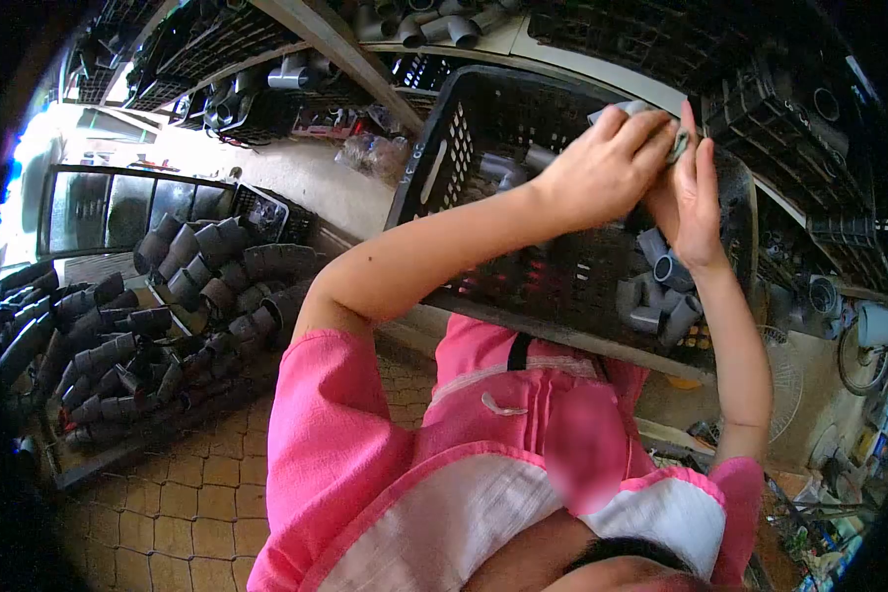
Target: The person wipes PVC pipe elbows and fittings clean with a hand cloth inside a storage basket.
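Observation:
My left hand (602, 168) is closed over the black crate (503, 318), its curled fingertips pressing a small greenish cloth (679, 146) toward my right hand. A pale grey piece (633, 106) shows behind the left knuckles; its full shape is hidden. My right hand (699, 212) is upright beside the left, palm partly visible and fingers stretched out. Below it, several grey pipe fittings (673, 271) lie in the crate's right part. More fittings (503, 170) lie near its far left side, beyond my left forearm.
A large pile of dark grey curved fittings (183, 266) lies on a low wooden-edged platform (158, 449) at the left. Shelves with black crates (779, 128) stand behind and to the right. A white fan (781, 380) is at the right. Wire mesh (202, 503) covers the lower left.

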